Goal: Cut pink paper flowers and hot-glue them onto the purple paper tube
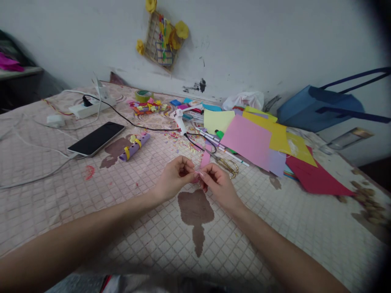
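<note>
My left hand (175,178) and my right hand (218,184) meet above the quilted pink mat (146,228), with their fingertips pinched together. A narrow pink paper strip (205,159) rises from between my fingers, and its lower part is hidden by them. Just beyond my right hand lie gold-handled scissors (227,167). A white glue gun (181,118) with a black cord lies farther ahead. To the left of my hands is a purple paper roll with yellow bands (134,147).
Overlapping coloured paper sheets (246,140) cover the right side, with pens beneath them. A black smartphone (96,138) lies on the left, near a white power strip (88,108) and cables. Craft scraps, a roll of tape (144,95) and a blue bag (320,108) lie toward the wall.
</note>
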`<state>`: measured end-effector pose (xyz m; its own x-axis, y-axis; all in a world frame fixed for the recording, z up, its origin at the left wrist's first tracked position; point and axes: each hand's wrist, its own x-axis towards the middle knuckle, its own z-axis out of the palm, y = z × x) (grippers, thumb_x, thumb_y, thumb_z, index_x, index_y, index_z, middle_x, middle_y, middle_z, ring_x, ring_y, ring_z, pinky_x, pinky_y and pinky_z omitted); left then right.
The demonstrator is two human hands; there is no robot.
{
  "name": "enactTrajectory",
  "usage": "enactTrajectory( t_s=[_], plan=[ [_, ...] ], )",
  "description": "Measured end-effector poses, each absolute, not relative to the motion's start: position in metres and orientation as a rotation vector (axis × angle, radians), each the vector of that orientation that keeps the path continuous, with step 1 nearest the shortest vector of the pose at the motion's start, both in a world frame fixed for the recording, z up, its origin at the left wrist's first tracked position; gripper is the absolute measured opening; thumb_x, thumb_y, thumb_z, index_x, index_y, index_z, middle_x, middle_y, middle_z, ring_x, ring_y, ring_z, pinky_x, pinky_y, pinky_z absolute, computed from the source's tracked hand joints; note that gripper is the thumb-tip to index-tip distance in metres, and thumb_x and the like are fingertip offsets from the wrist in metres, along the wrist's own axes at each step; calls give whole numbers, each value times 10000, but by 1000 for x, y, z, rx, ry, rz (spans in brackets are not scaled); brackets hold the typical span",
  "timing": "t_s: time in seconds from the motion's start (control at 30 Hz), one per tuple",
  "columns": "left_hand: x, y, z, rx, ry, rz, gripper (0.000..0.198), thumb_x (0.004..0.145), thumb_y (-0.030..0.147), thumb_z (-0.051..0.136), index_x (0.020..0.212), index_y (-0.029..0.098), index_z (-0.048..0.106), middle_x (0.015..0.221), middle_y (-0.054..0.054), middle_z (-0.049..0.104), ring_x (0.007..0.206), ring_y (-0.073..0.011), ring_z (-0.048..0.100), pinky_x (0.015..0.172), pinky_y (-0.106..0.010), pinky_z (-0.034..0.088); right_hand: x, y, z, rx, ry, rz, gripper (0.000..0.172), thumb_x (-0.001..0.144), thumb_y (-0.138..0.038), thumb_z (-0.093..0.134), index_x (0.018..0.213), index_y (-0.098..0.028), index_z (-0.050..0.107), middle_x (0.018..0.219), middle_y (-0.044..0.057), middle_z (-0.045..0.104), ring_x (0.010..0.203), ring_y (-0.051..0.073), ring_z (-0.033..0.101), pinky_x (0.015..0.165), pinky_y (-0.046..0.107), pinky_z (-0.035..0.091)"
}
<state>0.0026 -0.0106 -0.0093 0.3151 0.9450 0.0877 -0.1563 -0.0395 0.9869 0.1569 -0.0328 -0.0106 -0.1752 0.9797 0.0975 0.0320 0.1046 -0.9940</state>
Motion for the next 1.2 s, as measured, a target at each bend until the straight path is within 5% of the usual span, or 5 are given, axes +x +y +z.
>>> enactTrajectory(
  t_s=[0.3,0.8,1.2],
  plan=[
    [-2,-6,-12,1472,875,920,193,776,301,587,720,118,557,656,-16,578,614,-103,534,583,-229,428,157,-32,-8,-1126,-1379,1286,247,820,-406,546,718,-183,509,600,-27,531,491,91,493,437,208,398],
    [-2,-5,-9,1481,939,918,206,763,316,578,682,129,552,592,12,550,558,-94,499,539,-211,400,157,-30,-8,-1148,-1399,1374,266,837,-417,502,721,-179,526,622,-13,556,481,97,512,415,205,395],
    [-4,-3,-17,1540,961,776,280,726,393,623,709,120,568,595,5,549,539,-91,479,487,-197,355,159,-30,-10,-1162,-1488,1268,223,840,-344,512,687,-187,468,534,-55,444,428,76,405,405,198,331]
  ],
)
